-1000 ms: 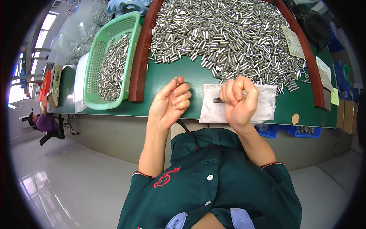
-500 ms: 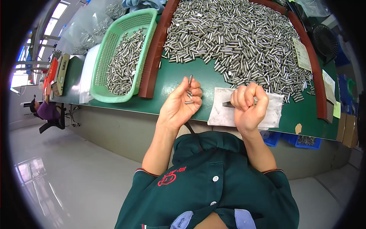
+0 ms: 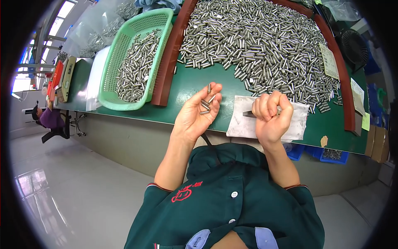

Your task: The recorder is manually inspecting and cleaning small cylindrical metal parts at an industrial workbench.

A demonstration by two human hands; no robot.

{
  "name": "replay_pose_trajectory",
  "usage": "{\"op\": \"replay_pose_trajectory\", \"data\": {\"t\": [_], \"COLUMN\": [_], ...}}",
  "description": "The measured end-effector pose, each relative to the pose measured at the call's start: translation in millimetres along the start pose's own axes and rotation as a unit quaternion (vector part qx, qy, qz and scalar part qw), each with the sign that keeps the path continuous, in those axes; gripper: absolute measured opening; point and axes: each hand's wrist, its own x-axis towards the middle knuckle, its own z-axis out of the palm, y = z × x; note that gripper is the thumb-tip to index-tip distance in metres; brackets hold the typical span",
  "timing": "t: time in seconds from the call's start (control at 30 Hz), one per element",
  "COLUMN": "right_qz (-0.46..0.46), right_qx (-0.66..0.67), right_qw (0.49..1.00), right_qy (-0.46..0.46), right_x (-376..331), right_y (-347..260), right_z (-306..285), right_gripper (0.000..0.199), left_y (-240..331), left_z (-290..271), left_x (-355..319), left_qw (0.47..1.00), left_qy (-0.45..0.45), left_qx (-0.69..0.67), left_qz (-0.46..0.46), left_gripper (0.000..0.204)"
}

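Small metal pins point(image 3: 205, 104) in the open left hand point(image 3: 195, 114), against its fingers point(image 3: 214, 93)

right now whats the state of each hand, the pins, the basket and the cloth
left hand: open, palm up, a few metal pins lying on it
right hand: closed in a fist around a dark tool
green basket: part filled with pins
pin pile: loose on the table
white cloth: flat under the right hand

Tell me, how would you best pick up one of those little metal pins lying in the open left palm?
Pinch a metal pin across its round sides near the middle, coming from above, since the left hand lies palm up. The pins are short, smooth cylinders, so ends probably slip.
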Motion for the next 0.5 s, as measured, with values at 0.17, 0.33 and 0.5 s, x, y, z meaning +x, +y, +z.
{"op": "replay_pose_trajectory", "data": {"t": [0.17,0.33,0.5], "right_qz": [0.000,0.012,0.010], "right_qx": [-0.002,0.021,0.014], "right_qw": [1.000,1.000,1.000], "right_qy": [-0.005,0.010,0.003], "right_x": [0,-2,-2], "right_y": [1,-2,-2], "right_z": [0,3,0], "right_gripper": [0.035,0.032,0.035], "left_y": [0,4,36], "left_z": [0,12,42], "left_x": [-2,-14,-44], "left_qw": [1.000,0.999,0.916], "left_qy": [-0.001,-0.030,-0.056], "left_qx": [-0.013,-0.009,0.247], "left_qz": [0.001,-0.009,0.310], "left_gripper": [0.016,0.017,0.018]}}
